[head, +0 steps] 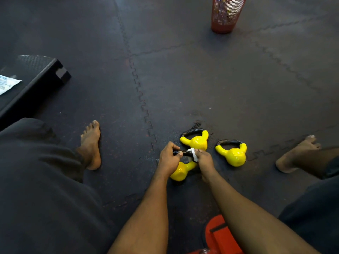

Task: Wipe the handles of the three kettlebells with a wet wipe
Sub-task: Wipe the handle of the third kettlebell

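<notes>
Three yellow kettlebells with black handles sit on the dark rubber floor between my bare feet. The nearest kettlebell (pixel 180 171) is tilted, and my left hand (pixel 168 160) grips the left end of its handle (pixel 185 153). My right hand (pixel 204 158) pinches a white wet wipe (pixel 194 154) wrapped around the right end of that handle. A second kettlebell (pixel 197 141) lies just behind, touching or nearly touching the wipe. The third kettlebell (pixel 233 154) lies apart to the right.
A black step platform (pixel 36 79) at the left carries a white wipes packet (pixel 7 84). A red mesh bin (pixel 226 14) stands at the far top. A red object (pixel 220 235) lies under my right forearm. My feet (pixel 91 143) flank the kettlebells.
</notes>
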